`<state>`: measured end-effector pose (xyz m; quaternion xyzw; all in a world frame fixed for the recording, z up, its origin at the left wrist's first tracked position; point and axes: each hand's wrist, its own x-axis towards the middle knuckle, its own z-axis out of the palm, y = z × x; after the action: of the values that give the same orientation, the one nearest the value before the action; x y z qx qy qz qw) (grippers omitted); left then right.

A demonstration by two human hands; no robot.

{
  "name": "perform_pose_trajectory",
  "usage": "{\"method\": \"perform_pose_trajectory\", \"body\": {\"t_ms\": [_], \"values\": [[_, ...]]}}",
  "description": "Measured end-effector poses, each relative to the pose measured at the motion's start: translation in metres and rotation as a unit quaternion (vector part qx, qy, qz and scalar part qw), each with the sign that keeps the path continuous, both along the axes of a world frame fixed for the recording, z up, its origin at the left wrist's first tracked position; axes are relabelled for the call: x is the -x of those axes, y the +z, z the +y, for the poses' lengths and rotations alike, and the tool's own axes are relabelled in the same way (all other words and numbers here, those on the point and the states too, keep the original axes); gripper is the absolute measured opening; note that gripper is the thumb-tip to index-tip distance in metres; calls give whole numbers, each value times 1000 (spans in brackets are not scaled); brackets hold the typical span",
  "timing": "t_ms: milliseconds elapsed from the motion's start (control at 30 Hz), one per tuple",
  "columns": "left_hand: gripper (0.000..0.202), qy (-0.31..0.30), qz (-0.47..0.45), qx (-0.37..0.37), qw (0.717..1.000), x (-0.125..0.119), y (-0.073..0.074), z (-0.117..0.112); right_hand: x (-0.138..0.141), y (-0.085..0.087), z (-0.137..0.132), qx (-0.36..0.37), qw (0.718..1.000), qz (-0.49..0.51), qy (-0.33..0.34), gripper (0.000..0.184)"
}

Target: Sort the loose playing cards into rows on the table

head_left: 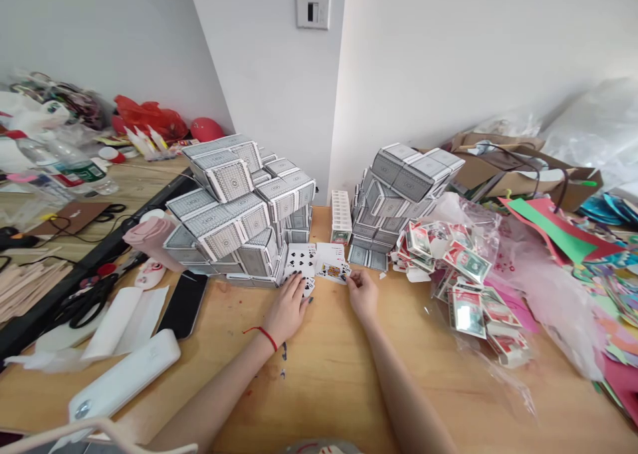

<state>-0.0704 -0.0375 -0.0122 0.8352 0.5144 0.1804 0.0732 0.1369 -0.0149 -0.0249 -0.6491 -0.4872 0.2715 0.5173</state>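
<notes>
Left hand [289,304] flat on fanned playing cards [319,264], right hand [363,294] curled beside them, grip unclear; nudging the card-box stack [234,208] just beyond risks toppling.

I read this as a makeshift packing and craft room, probably in a home. A wooden table [329,374] sits in a white wall corner, with a switch plate [312,10] at twelve o'clock. Stacked playing-card boxes [234,208] fill eleven, bagged card packs [463,268] two, coloured paper sheets [563,234] three, and scissors [84,304] nine.
</notes>
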Motion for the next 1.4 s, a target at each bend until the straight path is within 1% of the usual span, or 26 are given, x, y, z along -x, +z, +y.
{"method": "perform_pose_trajectory", "body": {"t_ms": [133, 267, 367, 433, 500, 600, 667, 733, 800, 900, 967, 1033, 1067, 1167, 1200, 1267, 1300, 1333, 1367, 1400], "values": [[37, 7, 2, 5, 1000, 2, 2, 1, -3, 1, -3, 2, 1000, 16, 14, 24], [38, 5, -6, 17, 1000, 5, 12, 1, -4, 0, -3, -12, 999, 38, 4, 21], [43, 3, 19, 66, 998, 7, 21, 2, -6, -1, -2, -23, 998, 66, -8, 22], [52, -14, 56, 109, 992, 8, 28, 4, -7, -2, -2, -27, 995, 90, -11, 23], [55, -33, 86, 127, 988, 7, 37, 8, -8, -3, -2, -30, 993, 114, -12, 23], [43, -52, 121, 119, 984, 3, 51, 17, -9, -2, -1, -35, 989, 143, -14, 22], [34, -55, 164, 124, 977, -2, 59, 25, -9, -1, -1, -40, 987, 157, -17, 22], [32, -61, 192, 128, 971, -6, 65, 33, -9, -1, 0, -48, 983, 177, -23, 26], [31, -63, 216, 147, 963, -9, 67, 40, -9, 0, -1, -55, 978, 198, -31, 35], [24, -65, 225, 161, 959, -12, 66, 47, -9, 2, -2, -60, 974, 215, -41, 45], [29, -68, 226, 166, 958, -13, 65, 49, -9, 3, -2, -58, 973, 221, -43, 44], [35, -73, 221, 167, 958, -13, 64, 48, -9, 3, -2, -55, 971, 231, -42, 40], [34, -77, 214, 166, 960, -12, 64, 47, -9, 3, -2, -55, 969, 238, -43, 37], [19, -69, 164, 167, 970, -7, 64, 42, -10, 2, -2, -60, 961, 264, -48, 31], [14, -57, 129, 175, 974, -6, 63, 40, -10, 3, -2, -61, 959, 272, -46, 31], [10, -26, 18, 218, 975, -7, 59, 35, -9, 4, -2, -59, 956, 286, -28, 32], [13, -22, -61, 256, 965, -10, 55, 32, -8, 5, -3, -54, 954, 294, -13, 34], [15, -23, -152, 308, 939, -15, 51, 31, -6, 6, -3, -48, 952, 301, 3, 36], [16, -22, -233, 354, 905, -22, 45, 30, -4, 7, -3, -40, 950, 308, 20, 37], [15, -19, -300, 378, 875, -30, 39, 30, 0, 8, -3, -32, 949, 313, 34, 38]]}}
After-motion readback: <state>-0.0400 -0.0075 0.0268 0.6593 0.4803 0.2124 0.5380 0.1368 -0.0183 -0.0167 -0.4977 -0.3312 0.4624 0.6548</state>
